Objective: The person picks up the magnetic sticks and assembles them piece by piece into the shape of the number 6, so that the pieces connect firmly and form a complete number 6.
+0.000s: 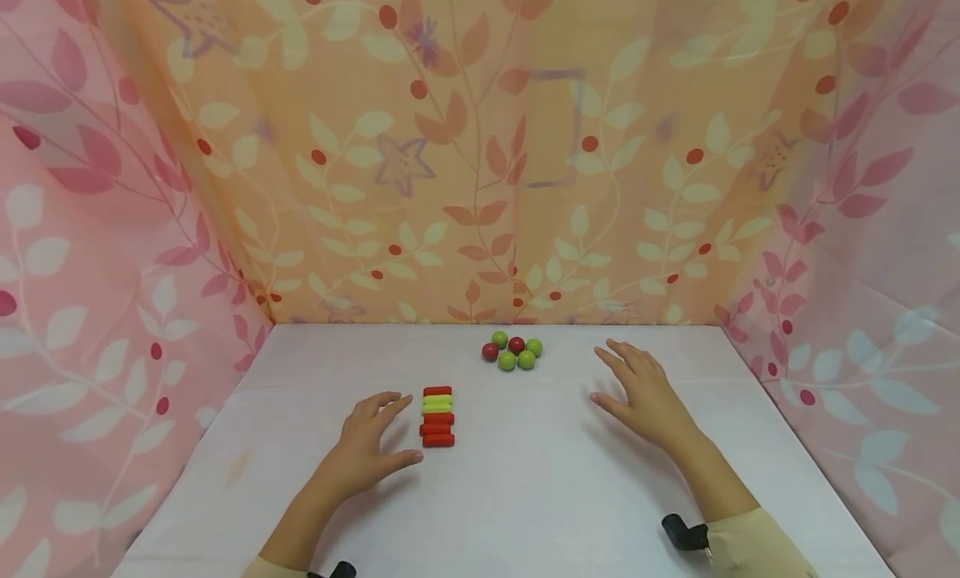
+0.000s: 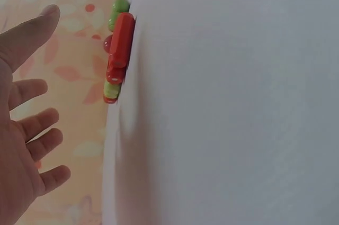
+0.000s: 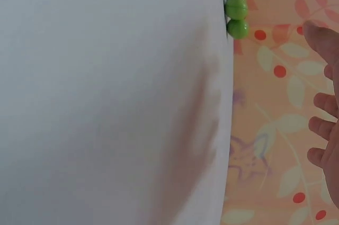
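My left hand [image 1: 363, 449] hovers over the white table with its fingers spread and holds nothing. Just to its right lies a column of short, thick rods, several of them red [image 1: 438, 440] and a pair yellow-green [image 1: 437, 404]. They lie side by side, slightly uneven at the ends. On the right, my right hand [image 1: 645, 394] is also raised, fingers apart, touching nothing. Between the hands, farther back, small glossy green balls [image 1: 507, 360] and two red balls [image 1: 517, 344] sit in a cluster. The left wrist view shows a red rod [image 2: 123, 39] nearest; the right wrist view shows green balls [image 3: 236, 8].
A white cloth-like surface [image 1: 517, 495] covers the table. Patterned orange fabric [image 1: 480, 144] hangs along the back edge, and pink floral fabric walls [image 1: 75, 253] stand at both sides. A black fitting [image 1: 684, 532] sits by the right sleeve.
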The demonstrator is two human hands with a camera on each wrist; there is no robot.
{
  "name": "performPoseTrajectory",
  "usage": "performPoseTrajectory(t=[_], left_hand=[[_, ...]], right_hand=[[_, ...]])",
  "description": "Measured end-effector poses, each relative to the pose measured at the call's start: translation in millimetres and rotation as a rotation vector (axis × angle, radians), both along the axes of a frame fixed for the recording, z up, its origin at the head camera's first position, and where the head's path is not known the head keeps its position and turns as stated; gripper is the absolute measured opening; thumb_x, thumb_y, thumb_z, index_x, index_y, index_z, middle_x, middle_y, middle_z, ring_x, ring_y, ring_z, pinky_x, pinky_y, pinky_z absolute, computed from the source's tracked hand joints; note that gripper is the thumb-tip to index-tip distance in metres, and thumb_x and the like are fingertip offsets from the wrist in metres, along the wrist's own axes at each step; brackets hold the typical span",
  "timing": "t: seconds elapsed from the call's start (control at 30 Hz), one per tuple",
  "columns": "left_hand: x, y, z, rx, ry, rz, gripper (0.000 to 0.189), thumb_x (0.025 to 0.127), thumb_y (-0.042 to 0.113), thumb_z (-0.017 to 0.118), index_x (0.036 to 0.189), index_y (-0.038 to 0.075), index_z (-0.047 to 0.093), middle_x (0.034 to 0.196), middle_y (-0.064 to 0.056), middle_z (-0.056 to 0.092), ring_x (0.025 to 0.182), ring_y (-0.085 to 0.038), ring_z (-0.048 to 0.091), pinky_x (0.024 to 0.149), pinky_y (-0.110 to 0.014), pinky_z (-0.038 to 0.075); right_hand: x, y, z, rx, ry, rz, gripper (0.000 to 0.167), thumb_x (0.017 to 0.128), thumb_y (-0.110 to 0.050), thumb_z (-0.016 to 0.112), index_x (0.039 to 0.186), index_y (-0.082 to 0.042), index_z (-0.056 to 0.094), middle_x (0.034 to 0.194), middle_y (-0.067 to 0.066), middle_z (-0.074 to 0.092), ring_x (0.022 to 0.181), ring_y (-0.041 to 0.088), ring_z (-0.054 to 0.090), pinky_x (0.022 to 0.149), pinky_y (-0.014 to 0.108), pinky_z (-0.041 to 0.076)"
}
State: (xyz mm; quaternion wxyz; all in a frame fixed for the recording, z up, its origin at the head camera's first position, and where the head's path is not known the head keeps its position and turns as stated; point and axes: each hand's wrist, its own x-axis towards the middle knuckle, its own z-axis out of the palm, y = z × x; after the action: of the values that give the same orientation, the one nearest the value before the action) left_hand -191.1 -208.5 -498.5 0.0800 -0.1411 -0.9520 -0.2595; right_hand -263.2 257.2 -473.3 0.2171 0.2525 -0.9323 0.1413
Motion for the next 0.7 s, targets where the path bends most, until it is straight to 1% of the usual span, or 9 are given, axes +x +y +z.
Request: performPoseTrajectory(t=[0.07,0.13,0.23,0.33,0.43,0.53,0.6,0.7], left_hand=[[-0.8,2.4,-2.7,0.016,-0.02,0.007,0.083,0.062,0.065,0.07,0.135,0.044,0.035,0.135,0.013,0.035,0.124,-0.015,0.029,0.095,-0.053,0.032],[-2.1,4.4,-5.1,0.032,-0.039,0.007,0.081,0.062,0.066,0.069,0.134,0.045,0.037,0.131,0.016,0.036,0.122,-0.012,0.031,0.095,-0.05,0.034],[-3.5,7.8,-6.6,0.077,-0.076,0.006,0.08,0.062,0.063,0.071,0.133,0.041,0.041,0.127,0.018,0.037,0.119,-0.01,0.032,0.093,-0.048,0.038],[-4.6,11.2,-6.3,0.125,-0.112,0.005,0.077,0.064,0.055,0.075,0.132,0.036,0.045,0.125,0.019,0.039,0.118,-0.009,0.032,0.091,-0.047,0.041],[-5.0,13.3,-5.7,0.155,-0.132,-0.001,0.074,0.065,0.049,0.077,0.131,0.034,0.047,0.123,0.018,0.04,0.116,-0.009,0.034,0.09,-0.045,0.043],[-6.5,13.9,-7.6,0.198,-0.144,-0.02,0.069,0.067,0.045,0.078,0.129,0.032,0.051,0.121,0.017,0.042,0.114,-0.01,0.036,0.09,-0.043,0.043],[-8.5,14.4,-10.7,0.236,-0.158,-0.03,0.066,0.067,0.047,0.077,0.126,0.03,0.053,0.119,0.016,0.044,0.11,-0.012,0.04,0.088,-0.041,0.043],[-11.3,15.1,-17.0,0.286,-0.178,-0.028,0.063,0.067,0.052,0.074,0.123,0.029,0.056,0.115,0.014,0.049,0.105,-0.014,0.046,0.086,-0.039,0.043]], right_hand=[[-4.4,-4,-1.0,-0.029,-0.021,0.011,0.076,0.077,-0.054,0.065,0.14,-0.022,0.037,0.142,0.006,0.036,0.13,0.029,0.029,0.105,0.052,0.015],[-8.6,-9,-2.4,-0.052,-0.043,0.016,0.075,0.077,-0.054,0.064,0.14,-0.023,0.037,0.141,0.005,0.037,0.129,0.028,0.031,0.104,0.052,0.018],[-15.2,-15,-3.9,-0.079,-0.082,0.019,0.073,0.078,-0.054,0.063,0.139,-0.023,0.038,0.139,0.004,0.039,0.129,0.026,0.032,0.103,0.051,0.02],[-20.6,-21,-4.3,-0.105,-0.129,0.008,0.072,0.078,-0.055,0.062,0.139,-0.025,0.038,0.138,0.0,0.04,0.129,0.023,0.031,0.104,0.05,0.022],[-25.1,-27,-4.1,-0.136,-0.175,0.006,0.07,0.079,-0.054,0.062,0.138,-0.024,0.039,0.137,-0.003,0.04,0.128,0.021,0.032,0.103,0.05,0.024],[-29.4,-32,-4.4,-0.166,-0.202,0.017,0.068,0.079,-0.05,0.064,0.137,-0.024,0.041,0.137,-0.004,0.04,0.128,0.02,0.033,0.102,0.049,0.027],[-33.2,-35,-6.0,-0.174,-0.206,0.026,0.066,0.079,-0.046,0.066,0.136,-0.023,0.042,0.136,-0.004,0.041,0.127,0.021,0.034,0.101,0.049,0.028],[-38.5,-40,-7.6,-0.195,-0.211,0.039,0.064,0.079,-0.041,0.069,0.134,-0.022,0.044,0.136,-0.004,0.042,0.127,0.02,0.034,0.102,0.048,0.028]])
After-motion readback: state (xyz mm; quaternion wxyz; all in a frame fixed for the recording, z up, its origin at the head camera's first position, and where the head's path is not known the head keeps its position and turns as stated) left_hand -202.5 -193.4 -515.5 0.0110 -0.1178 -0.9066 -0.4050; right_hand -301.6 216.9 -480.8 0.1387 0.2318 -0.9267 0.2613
